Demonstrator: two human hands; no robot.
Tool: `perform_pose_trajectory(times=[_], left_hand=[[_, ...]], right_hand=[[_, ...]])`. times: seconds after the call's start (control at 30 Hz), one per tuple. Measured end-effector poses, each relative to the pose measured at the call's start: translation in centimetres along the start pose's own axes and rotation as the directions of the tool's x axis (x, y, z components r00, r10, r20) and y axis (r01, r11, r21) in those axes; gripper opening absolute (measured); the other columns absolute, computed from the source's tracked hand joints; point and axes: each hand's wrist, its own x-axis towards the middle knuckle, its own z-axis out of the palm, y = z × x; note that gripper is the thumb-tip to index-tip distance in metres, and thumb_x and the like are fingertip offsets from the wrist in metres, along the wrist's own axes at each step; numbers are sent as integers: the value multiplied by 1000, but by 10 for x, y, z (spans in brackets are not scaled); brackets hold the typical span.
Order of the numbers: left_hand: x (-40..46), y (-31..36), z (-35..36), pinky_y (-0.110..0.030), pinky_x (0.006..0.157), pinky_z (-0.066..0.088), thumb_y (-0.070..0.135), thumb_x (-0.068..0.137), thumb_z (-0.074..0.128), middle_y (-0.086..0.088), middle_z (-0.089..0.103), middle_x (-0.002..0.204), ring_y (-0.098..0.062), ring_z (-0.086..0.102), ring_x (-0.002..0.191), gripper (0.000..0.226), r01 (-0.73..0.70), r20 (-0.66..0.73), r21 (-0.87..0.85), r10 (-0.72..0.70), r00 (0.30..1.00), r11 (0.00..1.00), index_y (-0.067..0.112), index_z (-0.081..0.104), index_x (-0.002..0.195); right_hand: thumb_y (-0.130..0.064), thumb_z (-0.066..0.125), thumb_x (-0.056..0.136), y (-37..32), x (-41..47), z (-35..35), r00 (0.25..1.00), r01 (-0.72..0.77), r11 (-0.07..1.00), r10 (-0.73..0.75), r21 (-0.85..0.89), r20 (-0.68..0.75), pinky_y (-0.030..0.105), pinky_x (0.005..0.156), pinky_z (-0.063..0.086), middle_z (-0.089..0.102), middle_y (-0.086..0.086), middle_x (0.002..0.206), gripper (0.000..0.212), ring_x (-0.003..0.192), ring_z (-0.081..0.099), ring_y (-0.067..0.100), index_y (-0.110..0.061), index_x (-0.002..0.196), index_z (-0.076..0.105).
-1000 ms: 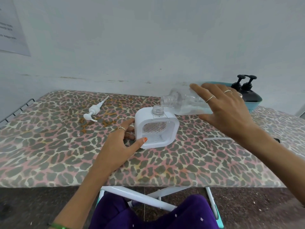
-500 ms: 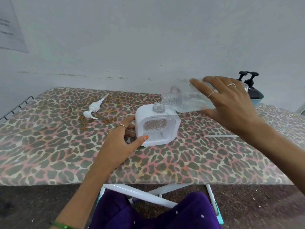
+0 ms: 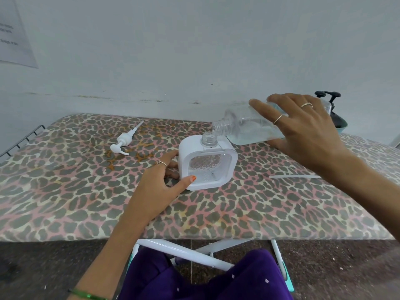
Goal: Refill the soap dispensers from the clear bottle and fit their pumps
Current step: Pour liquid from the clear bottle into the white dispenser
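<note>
Two hands: both busy at the leopard-print ironing board [image 3: 216, 213].
Left hand [image 3: 158, 182]: thumb and fingers wrap the white square dispenser's [image 3: 186, 152] left side, steadying it upright mid-board.
Right hand [image 3: 303, 131]: fingers and thumb clamp the clear bottle [image 3: 244, 126], tipped nearly flat, its open mouth just above the dispenser's open neck.
White pump [image 3: 124, 141]: lying loose toward the far left edge.
Black pump bottles [image 3: 333, 109]: far right corner, partly hidden.
Writing: wall paper [image 3: 15, 40] top left, text too blurred to read.
</note>
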Motion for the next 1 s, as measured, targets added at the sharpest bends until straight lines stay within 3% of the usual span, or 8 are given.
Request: perform_pose_trajectory(times=[0.47, 0.67, 0.87, 1.0], left_hand=[[-1, 1, 0, -10, 79, 46, 44, 79, 70, 14, 64, 109, 8, 61, 91, 65, -2, 3, -4, 2, 1000, 1000, 34, 41, 136], [-1, 1, 0, -2, 74, 43, 42, 80, 70, 13, 63, 109, 12, 58, 92, 64, -3, 5, 9, 3, 1000, 1000, 33, 41, 136], [-1, 2, -1, -11, 78, 47, 42, 79, 70, 14, 64, 108, 10, 60, 91, 64, 2, 2, 1, -2, 1000, 1000, 33, 42, 136], [-2, 3, -1, -7, 77, 45, 41, 79, 70, 17, 63, 106, 11, 59, 91, 64, 7, 2, 5, -7, 1000, 1000, 33, 42, 136]], right_hand=[[-14, 85, 66, 3, 1, -1, 999, 22, 999, -23, -31, -27, 54, 88, 41, 59, 19, 120, 80, 107, 57, 41, -19, 135, 47], [-14, 85, 66, 2, 2, 0, 999, 23, 999, -24, -32, -26, 54, 89, 41, 58, 19, 121, 80, 108, 57, 41, -19, 136, 46], [-12, 86, 65, 2, 2, -1, 999, 23, 999, -23, -32, -23, 54, 89, 41, 58, 19, 120, 80, 108, 57, 41, -18, 136, 49], [-13, 85, 66, 2, 3, -2, 1000, 22, 999, -23, -30, -22, 55, 89, 41, 58, 20, 121, 80, 109, 56, 41, -19, 136, 47]])
